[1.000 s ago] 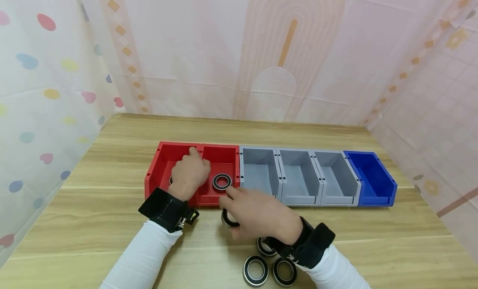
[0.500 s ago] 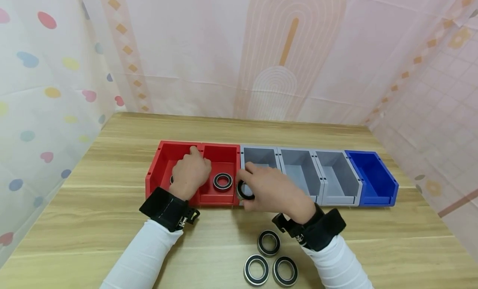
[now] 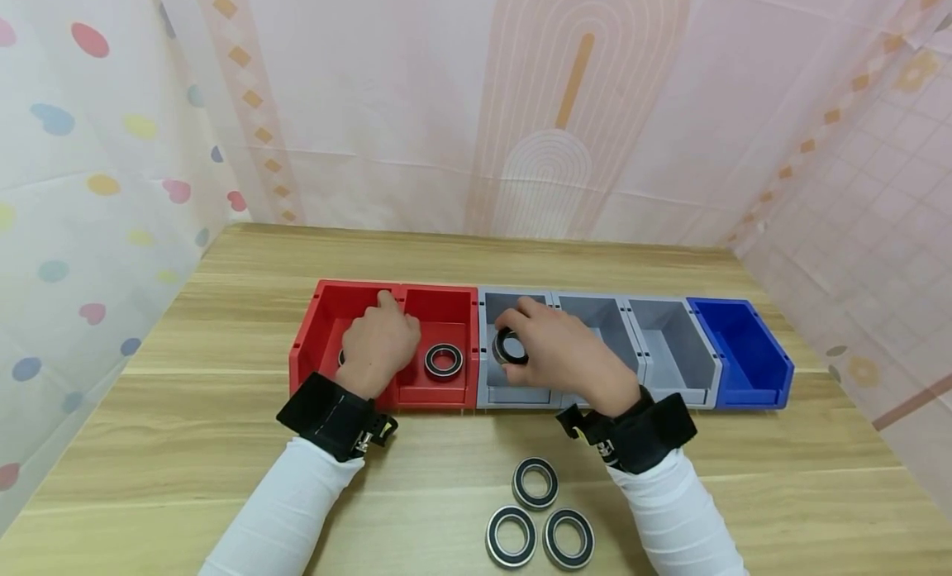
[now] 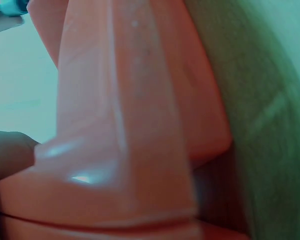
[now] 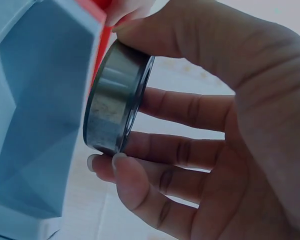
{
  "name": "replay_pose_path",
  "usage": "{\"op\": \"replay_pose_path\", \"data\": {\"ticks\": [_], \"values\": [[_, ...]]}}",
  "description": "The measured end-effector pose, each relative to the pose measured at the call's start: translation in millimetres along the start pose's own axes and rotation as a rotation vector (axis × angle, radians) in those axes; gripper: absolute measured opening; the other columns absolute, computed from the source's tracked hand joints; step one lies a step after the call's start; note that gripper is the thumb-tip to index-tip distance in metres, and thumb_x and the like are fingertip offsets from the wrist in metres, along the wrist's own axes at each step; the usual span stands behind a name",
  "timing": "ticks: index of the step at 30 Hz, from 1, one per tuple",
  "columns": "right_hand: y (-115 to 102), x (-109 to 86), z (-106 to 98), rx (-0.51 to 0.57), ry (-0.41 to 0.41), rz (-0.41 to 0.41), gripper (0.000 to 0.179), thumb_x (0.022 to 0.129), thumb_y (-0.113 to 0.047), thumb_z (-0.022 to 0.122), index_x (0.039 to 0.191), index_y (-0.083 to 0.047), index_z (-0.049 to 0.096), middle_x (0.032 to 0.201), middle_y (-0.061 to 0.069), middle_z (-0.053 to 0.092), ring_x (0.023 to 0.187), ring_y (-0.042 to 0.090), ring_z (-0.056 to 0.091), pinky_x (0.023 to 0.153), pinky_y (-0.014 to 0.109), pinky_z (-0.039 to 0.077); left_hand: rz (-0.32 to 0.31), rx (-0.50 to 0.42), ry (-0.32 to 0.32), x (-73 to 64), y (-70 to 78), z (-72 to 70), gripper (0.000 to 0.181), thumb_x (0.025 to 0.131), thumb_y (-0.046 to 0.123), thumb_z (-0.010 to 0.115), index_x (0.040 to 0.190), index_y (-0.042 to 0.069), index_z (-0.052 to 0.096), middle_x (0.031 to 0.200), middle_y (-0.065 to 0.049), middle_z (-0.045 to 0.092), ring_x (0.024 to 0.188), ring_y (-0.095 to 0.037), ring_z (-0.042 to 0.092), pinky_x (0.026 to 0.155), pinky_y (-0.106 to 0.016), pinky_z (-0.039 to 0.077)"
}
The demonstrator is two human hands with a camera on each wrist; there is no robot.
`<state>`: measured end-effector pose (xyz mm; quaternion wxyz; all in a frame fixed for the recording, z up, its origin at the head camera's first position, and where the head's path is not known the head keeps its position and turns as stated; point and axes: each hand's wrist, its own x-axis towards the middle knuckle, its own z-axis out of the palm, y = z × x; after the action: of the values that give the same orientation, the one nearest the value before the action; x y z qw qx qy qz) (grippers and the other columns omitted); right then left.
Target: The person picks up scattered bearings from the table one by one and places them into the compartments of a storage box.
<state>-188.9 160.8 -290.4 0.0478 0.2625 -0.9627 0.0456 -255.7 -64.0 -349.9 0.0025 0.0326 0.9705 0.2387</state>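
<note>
My right hand (image 3: 561, 349) pinches a bearing (image 3: 510, 346) between thumb and fingers, tilted, over the leftmost grey bin (image 3: 518, 394). In the right wrist view the bearing (image 5: 112, 100) shows its steel outer ring beside the bin's wall. My left hand (image 3: 379, 345) grips the shared wall of the two red bins, its fingertips partly hidden. One bearing (image 3: 444, 362) lies flat in the right red bin (image 3: 439, 307). Another, in the left red bin (image 3: 327, 320), is mostly hidden behind the left hand. The left wrist view is filled by a red bin wall (image 4: 125, 110).
Two more grey bins (image 3: 673, 345) and a blue bin (image 3: 744, 345) continue the row to the right. Three bearings (image 3: 535, 483) lie flat on the wooden table (image 3: 416, 510) in front. Patterned cloth hangs behind and at both sides.
My right hand has carried the bearing from in front of the right red bin, up and rightward, to over the leftmost grey bin. The left hand stays put.
</note>
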Motion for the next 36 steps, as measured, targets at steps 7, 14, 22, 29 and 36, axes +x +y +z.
{"op": "replay_pose_path", "data": {"ticks": [7,14,22,29,36], "values": [[11.6,6.0,10.3,0.011,-0.041,0.059,0.047,0.075,-0.033,0.071,0.115,-0.011,0.058,0.096,0.003,0.052,0.073,0.013,0.049,0.062,0.025,0.045,-0.002,0.002,-0.008,1.2,0.4,1.1,0.032,0.087,0.025,0.05,0.102,-0.001,0.039,0.063,-0.012,0.052,0.049,-0.023,0.052,0.046,-0.032,0.047],[20.5,9.1,22.4,-0.003,-0.068,0.078,0.049,0.076,-0.033,0.071,0.118,-0.012,0.058,0.1,0.003,0.055,0.076,0.013,0.05,0.066,0.027,0.047,0.003,-0.003,-0.019,0.9,0.0,1.4,0.037,0.087,0.026,0.051,0.107,-0.002,0.038,0.062,-0.012,0.052,0.048,-0.022,0.052,0.045,-0.031,0.047],[22.8,15.1,35.0,-0.158,-0.098,0.026,0.047,0.075,-0.031,0.072,0.118,-0.017,0.06,0.093,0.001,0.057,0.075,0.01,0.049,0.061,0.026,0.046,0.02,0.013,-0.011,1.2,0.7,0.1,0.04,0.088,0.026,0.049,0.111,-0.004,0.037,0.06,-0.012,0.05,0.046,-0.021,0.05,0.043,-0.03,0.045],[25.1,16.5,44.3,-0.199,-0.096,0.007,0.047,0.073,-0.03,0.075,0.117,-0.018,0.061,0.093,0.001,0.058,0.075,0.011,0.05,0.063,0.028,0.046,0.016,0.022,-0.031,1.1,1.9,1.3,0.044,0.09,0.027,0.047,0.117,-0.006,0.036,0.06,-0.012,0.051,0.046,-0.021,0.051,0.042,-0.029,0.043],[27.9,18.8,53.1,-0.231,-0.069,-0.045,0.044,0.073,-0.028,0.075,0.114,-0.017,0.062,0.094,0.003,0.059,0.079,0.014,0.054,0.068,0.031,0.047,0.021,0.03,-0.03,1.6,1.6,1.5,0.048,0.091,0.028,0.047,0.121,-0.007,0.034,0.06,-0.012,0.05,0.046,-0.021,0.051,0.042,-0.029,0.044]]}}
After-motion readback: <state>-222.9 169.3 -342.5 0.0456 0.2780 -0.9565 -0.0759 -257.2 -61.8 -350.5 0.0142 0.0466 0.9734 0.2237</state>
